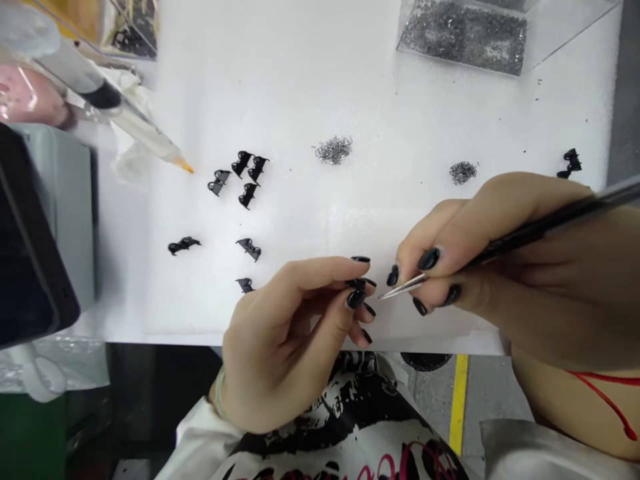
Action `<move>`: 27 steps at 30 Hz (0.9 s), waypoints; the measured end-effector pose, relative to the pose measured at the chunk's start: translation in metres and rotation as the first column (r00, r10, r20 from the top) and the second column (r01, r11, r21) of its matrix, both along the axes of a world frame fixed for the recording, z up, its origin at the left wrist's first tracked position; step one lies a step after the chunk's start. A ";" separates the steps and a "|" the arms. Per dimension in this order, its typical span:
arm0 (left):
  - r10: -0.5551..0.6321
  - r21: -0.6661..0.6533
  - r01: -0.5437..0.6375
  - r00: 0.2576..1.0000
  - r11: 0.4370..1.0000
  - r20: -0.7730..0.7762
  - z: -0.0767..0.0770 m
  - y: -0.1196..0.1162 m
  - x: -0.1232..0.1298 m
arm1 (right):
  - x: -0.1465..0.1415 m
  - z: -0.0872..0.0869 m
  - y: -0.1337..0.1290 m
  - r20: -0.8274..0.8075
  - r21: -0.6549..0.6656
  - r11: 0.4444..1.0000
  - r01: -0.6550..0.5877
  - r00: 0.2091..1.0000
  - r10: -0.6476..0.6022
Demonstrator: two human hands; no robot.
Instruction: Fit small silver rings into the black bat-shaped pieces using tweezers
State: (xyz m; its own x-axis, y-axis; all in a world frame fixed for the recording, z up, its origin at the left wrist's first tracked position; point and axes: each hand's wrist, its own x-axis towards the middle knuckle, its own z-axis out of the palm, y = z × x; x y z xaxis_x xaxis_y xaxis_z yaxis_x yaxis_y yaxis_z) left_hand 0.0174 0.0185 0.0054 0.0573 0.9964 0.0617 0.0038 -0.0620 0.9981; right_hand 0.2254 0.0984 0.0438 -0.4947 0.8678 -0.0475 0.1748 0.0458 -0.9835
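My left hand, near the table's front edge, pinches a small black plastic part between thumb and fingers. Most of that part is hidden by the fingertips. My right hand is closed around dark-handled tweezers. Their bright metal tips point left, a short way from the black part; whether they grip anything is too small to tell. Several similar black parts lie on the white mat to the left. Two heaps of tiny metal pieces, a middle heap and a right heap, lie beyond my hands.
A clear box of tiny metal pieces stands at the back right. A syringe with an orange tip slants in from the left, near a grey-blue box and a dark-screened device. Another black part lies far right.
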 end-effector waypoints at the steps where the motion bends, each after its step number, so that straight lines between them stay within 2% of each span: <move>1: 0.005 -0.003 -0.005 1.000 1.000 0.007 0.000 -0.001 0.000 | 0.000 -0.002 -0.002 -0.002 0.016 1.000 0.026 1.000 -0.026; 4: 0.014 -0.032 -0.013 0.999 0.999 0.029 -0.002 -0.005 0.001 | -0.002 -0.007 -0.009 -0.009 0.080 0.993 0.088 0.996 -0.088; 9: 0.076 -0.089 -0.077 0.997 0.993 -0.007 -0.002 -0.011 0.006 | -0.004 -0.010 -0.008 -0.006 0.094 0.993 0.075 0.997 -0.074; 13: 0.085 -0.079 -0.087 0.996 0.993 -0.033 0.003 -0.009 0.007 | 0.000 -0.013 -0.012 0.103 0.225 0.969 0.102 0.986 -0.128; 18: 0.063 -0.103 -0.066 0.998 0.992 -0.030 0.007 -0.006 0.005 | -0.001 -0.010 -0.015 0.201 0.306 0.948 0.086 0.968 -0.152; 27: 0.075 -0.138 -0.073 0.997 0.988 0.007 -0.003 -0.015 0.006 | 0.000 -0.013 -0.006 0.135 0.375 0.925 0.055 0.984 -0.113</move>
